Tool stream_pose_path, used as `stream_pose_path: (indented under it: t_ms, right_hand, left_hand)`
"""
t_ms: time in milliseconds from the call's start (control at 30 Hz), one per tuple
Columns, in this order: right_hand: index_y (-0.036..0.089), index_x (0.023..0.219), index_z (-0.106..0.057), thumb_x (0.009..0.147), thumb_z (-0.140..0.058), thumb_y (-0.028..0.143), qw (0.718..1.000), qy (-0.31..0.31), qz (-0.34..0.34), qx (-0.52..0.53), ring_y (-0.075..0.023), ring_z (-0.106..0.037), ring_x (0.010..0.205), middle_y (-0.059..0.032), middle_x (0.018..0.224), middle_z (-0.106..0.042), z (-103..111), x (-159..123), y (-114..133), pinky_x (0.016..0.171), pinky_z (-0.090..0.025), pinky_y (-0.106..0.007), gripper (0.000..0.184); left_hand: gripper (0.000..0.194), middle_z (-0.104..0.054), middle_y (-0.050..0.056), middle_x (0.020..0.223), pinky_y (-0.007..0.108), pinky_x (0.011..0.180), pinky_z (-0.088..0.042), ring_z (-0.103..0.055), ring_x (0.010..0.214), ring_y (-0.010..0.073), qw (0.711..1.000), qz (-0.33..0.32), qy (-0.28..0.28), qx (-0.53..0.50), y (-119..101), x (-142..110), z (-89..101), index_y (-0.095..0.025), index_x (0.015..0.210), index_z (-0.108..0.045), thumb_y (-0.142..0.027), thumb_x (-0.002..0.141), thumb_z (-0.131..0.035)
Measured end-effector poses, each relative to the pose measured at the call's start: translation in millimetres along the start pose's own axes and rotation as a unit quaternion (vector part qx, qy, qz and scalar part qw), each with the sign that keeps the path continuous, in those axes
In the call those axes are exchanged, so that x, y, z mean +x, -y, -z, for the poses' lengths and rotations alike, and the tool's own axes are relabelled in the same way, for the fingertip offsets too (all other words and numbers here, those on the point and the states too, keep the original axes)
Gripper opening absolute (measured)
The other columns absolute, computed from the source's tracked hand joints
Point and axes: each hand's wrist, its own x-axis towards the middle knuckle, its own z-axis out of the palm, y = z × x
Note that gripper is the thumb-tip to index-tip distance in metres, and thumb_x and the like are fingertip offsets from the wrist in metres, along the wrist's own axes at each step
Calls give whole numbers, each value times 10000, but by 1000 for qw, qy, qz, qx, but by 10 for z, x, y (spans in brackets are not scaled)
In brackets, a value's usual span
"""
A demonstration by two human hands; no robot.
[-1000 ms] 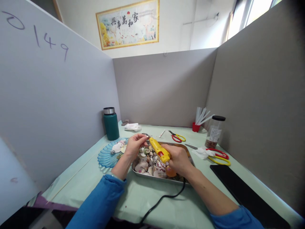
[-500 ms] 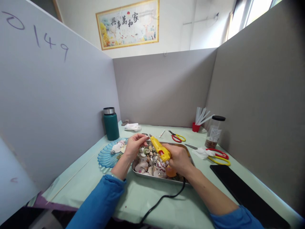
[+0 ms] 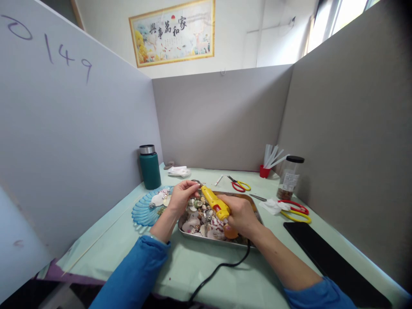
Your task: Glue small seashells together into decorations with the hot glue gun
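Glue gun (image 3: pixel 212 201) nozzle has swung slightly left since the earlier frame, now close by the left hand (image 3: pixel 183 198). Left fingertips drawn together (cannot tell whether a small piece is pinched there). Right hand (image 3: pixel 242 214) wrapped round the gun's handle. Gun held over the metal tray (image 3: pixel 209 240) of shells (image 3: pixel 192 225), long axis slanting from right hand forward-left to left fingertips. Writing: left panel (image 3: pixel 80 128), apparently "0149"; wall picture (image 3: pixel 174 36), 家和萬事興, right to left. Jar (image 3: pixel 290 178) label illegible.

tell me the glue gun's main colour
The glue gun is mostly yellow; see the head view.
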Motion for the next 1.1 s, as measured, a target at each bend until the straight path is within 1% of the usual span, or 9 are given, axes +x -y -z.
stream_pose_path:
  t_ms: [133,267,433,567,767,867,1000,1100]
  right_hand:
    - [203,1065,-612,617,-478,29,1000,-5,5,0,-171,-614,802,-29,913,-691,-14,0,-18,681,-398,-229,499]
    - [205,1049,-619,609,-473,29,1000,-8,3,-9,-168,-610,776,-26,877,-692,-4,5,-7,663,-391,-227,496]
    - [225,1045,-621,635,-481,52,1000,-16,-8,-16,-162,-603,756,-16,846,-689,18,3,14,652,-382,-223,466]
    - [230,1043,-617,657,-489,68,999,-23,-13,-20,-159,-597,738,-13,836,-686,19,0,15,640,-380,-221,438]
    - [227,1034,-622,626,-485,54,999,-25,-21,-30,-157,-591,714,-6,804,-682,29,8,25,629,-371,-223,464]
    - [226,1035,-620,628,-482,50,999,-23,-18,-23,-156,-591,717,-4,804,-680,28,5,22,629,-368,-222,465]
    - [227,1023,-620,630,-477,49,1000,-19,-7,-18,-154,-593,724,-3,813,-680,16,-2,15,628,-367,-221,454]
    - [226,1029,-617,615,-475,46,1000,-19,-4,-19,-155,-597,732,-5,819,-684,7,-3,10,631,-372,-220,473]
  left_hand:
    - [270,-612,-14,581,207,514,-448,-536,465,70,1000,-2,1,-1,-2,-2,6,-122,738,-632,-313,598,-762]
    - [256,-630,1,607,196,508,-441,-537,472,68,1000,-10,-2,1,-13,-1,7,-118,750,-637,-305,617,-750]
    - [248,-672,35,719,186,494,-425,-538,483,62,1000,-19,-14,8,-23,-1,4,-122,752,-641,-310,626,-743]
    - [244,-668,35,711,186,496,-424,-533,481,61,1000,-20,-15,11,-28,-6,3,-124,751,-639,-315,635,-736]
    - [251,-670,34,709,186,495,-424,-531,480,59,1000,-19,-18,7,-28,-6,3,-127,741,-645,-320,617,-745]
    - [244,-665,29,680,183,498,-426,-532,478,59,1000,-16,-15,0,-25,-4,4,-124,742,-647,-314,621,-743]
    - [254,-667,33,712,190,499,-435,-533,480,60,1000,-15,-15,-2,-24,-5,2,-121,749,-643,-309,615,-748]
    - [267,-658,25,686,193,493,-434,-536,476,66,1000,-9,-14,3,-22,-8,-2,-123,743,-637,-318,604,-755]
